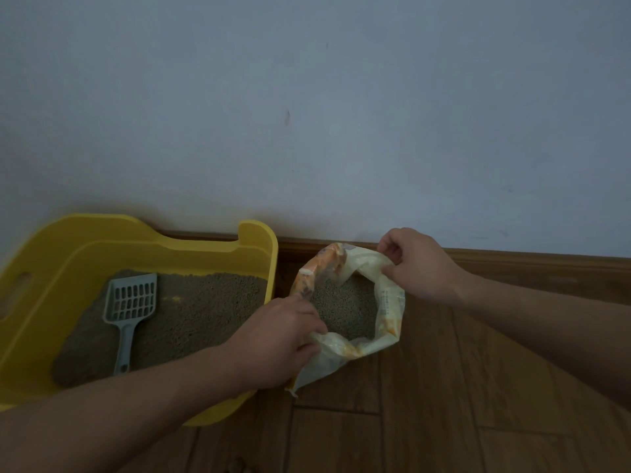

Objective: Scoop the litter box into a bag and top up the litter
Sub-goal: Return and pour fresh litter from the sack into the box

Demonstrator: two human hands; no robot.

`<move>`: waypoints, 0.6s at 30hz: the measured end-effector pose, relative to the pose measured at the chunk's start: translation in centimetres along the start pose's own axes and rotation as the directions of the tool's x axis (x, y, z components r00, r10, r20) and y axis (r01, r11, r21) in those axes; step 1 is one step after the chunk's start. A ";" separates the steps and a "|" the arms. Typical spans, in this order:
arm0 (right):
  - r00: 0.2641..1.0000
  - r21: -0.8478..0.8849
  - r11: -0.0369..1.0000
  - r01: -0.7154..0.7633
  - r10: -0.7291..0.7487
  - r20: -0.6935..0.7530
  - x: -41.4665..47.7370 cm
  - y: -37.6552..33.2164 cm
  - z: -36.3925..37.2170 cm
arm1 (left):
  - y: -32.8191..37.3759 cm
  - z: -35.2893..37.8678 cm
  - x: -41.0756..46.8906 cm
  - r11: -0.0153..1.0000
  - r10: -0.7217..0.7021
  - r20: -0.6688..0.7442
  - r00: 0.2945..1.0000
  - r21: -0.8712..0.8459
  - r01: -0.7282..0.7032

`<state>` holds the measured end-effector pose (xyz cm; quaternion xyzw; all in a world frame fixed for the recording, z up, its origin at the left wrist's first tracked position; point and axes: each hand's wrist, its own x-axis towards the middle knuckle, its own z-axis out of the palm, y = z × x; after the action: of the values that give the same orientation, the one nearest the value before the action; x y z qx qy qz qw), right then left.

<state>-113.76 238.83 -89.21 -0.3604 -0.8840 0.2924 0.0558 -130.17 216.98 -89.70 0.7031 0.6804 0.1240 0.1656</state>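
Observation:
A yellow litter box [68, 240] stands on the floor at the left, holding grey-brown litter [198, 308]. A grey slotted scoop [131, 308] lies on that litter, handle toward me. Right beside the box stands a white and orange litter bag [389, 308], its mouth held wide, with grey litter visible inside. My left hand [276, 339] grips the bag's near left rim. My right hand [416, 264] pinches the far right rim.
A pale wall [307, 114] rises directly behind the box and bag, with a brown wooden skirting board [512, 261] at its foot. Wooden floor [426, 404] extends to the right and toward me.

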 end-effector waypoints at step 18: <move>0.999 -0.017 0.999 0.030 -0.030 -0.020 -1.0 -3.1 -1.4 | 0.5 -2.8 -0.7 0.997 -0.081 -0.030 0.996 0.016 0.081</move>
<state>-114.51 237.06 -86.20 -0.3505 -0.8912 0.2804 0.0661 -130.86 216.45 -86.87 0.6745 0.7116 0.1218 0.1544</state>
